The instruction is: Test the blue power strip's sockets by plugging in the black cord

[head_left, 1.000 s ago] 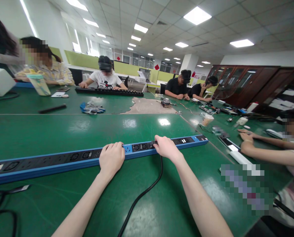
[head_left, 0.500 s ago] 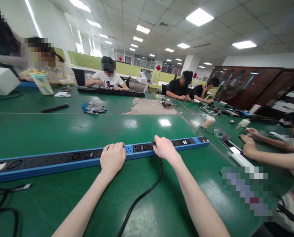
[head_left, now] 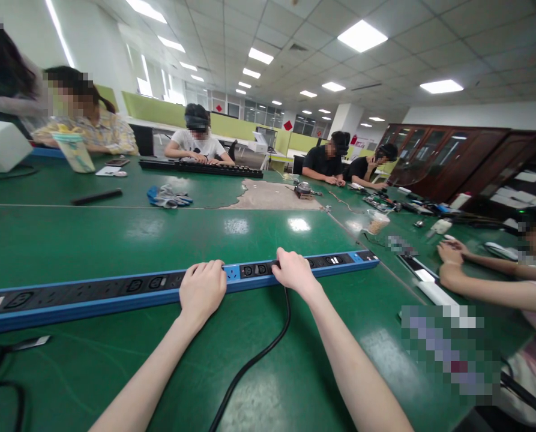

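Observation:
A long blue and black power strip (head_left: 114,290) lies across the green table, running from the left edge to the right of centre. My left hand (head_left: 203,288) is wrapped over it, just left of a blue socket block (head_left: 233,273). Farther right, my right hand (head_left: 293,270) is closed on a black plug (head_left: 275,264) at the strip's sockets. From beneath that hand a black cable (head_left: 249,363) curves down to the bottom edge. My fingers hide most of the plug, so how deep it sits in the socket I cannot tell.
More black cable (head_left: 0,363) lies at the lower left. Beyond the strip are blue-grey gloves (head_left: 169,196), a dark bar (head_left: 97,197) and a patterned cup (head_left: 75,152). A co-worker's hands (head_left: 451,255) are at the right, near a white strip (head_left: 435,294). Other people sit across the table.
The whole view has shifted slightly. Both my hands keep their places on the strip and the plug. At the right, the co-worker's hands have drawn closer together.

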The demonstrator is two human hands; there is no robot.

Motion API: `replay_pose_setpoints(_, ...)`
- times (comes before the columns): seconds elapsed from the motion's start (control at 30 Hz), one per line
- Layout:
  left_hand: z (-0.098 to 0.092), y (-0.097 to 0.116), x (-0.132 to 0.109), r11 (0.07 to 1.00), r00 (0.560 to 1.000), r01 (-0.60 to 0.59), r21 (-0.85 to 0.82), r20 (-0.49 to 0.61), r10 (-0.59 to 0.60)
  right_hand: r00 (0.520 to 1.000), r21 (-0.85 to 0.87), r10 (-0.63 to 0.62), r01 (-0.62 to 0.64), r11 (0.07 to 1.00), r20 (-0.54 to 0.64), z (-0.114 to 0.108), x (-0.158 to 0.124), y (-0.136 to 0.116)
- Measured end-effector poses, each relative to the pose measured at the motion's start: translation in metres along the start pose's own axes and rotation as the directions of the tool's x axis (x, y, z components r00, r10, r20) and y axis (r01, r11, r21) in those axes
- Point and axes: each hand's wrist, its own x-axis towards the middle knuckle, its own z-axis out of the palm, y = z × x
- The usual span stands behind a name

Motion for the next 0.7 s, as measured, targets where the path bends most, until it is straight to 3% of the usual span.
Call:
replay_pose_setpoints(0.2,0.0002,0.0001,0.0004,1.0,1.0,0.005,-0.017,0.006,-0.005,0.999,-0.027,0.019,-0.02,0.999,-0.039,0.0047,-0.0047,-0.0116)
replay_pose_setpoints(0.7,0.0022,-0.0017,0.0023,0.997,0.998,-0.047,0.058,-0.042,0.049,0.996,-0.058,0.0,-0.005,0.998,-0.092,0.0056,-0.0013,-0.0084)
